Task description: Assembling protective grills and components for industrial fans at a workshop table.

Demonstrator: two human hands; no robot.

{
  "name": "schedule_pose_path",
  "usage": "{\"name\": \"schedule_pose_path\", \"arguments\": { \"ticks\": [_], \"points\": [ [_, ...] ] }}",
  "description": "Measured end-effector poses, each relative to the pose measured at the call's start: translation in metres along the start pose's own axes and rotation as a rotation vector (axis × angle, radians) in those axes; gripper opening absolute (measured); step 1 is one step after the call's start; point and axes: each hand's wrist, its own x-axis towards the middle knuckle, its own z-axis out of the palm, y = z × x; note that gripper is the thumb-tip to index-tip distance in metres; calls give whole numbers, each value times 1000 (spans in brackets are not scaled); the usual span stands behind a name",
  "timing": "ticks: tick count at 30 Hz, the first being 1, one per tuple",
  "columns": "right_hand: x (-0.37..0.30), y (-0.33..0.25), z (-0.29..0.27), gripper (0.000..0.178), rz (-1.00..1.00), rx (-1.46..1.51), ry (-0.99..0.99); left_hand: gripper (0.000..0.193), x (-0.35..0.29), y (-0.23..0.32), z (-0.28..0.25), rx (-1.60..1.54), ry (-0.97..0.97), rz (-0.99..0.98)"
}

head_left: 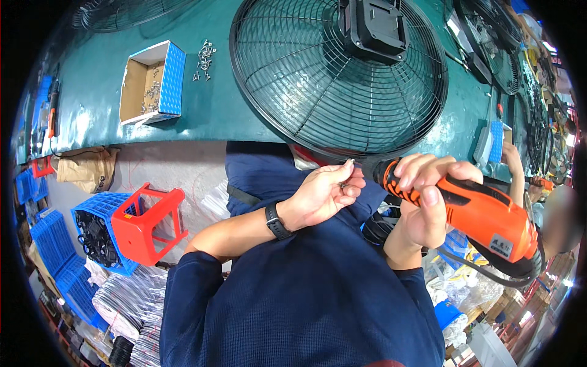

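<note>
A black wire fan guard (287, 79) with a dark motor housing (376, 30) on it lies at the near edge of the green table. My left hand (327, 192) is just below the guard's near rim, thumb and fingers pinched. A small metal bit, seemingly a screw (352, 161), shows at the thumb tip, and something small sits among the curled fingers. Wrapped in my right hand (428, 196) is an orange and black electric screwdriver (489, 214). Its dark nose points left toward my left hand and the guard rim, apart from the fingers.
On the green table (92, 104), an open blue-and-white cardboard box (171, 82) holds screws, with a small pile of loose screws (205, 58) beside it. Left on the floor are a red plastic stool (150, 223) and blue crates (58, 244). Another person's arm (515, 168) shows at right.
</note>
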Motion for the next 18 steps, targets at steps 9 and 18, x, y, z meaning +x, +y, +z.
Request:
{"name": "schedule_pose_path", "arguments": {
  "ticks": [9,18],
  "points": [
    [16,6,5,39,102,11,-39,25,-12,6,6,348,131,107],
    [25,10,10,37,234,-19,12,34,-41,44,31,1699,159,1249]
  ]
}}
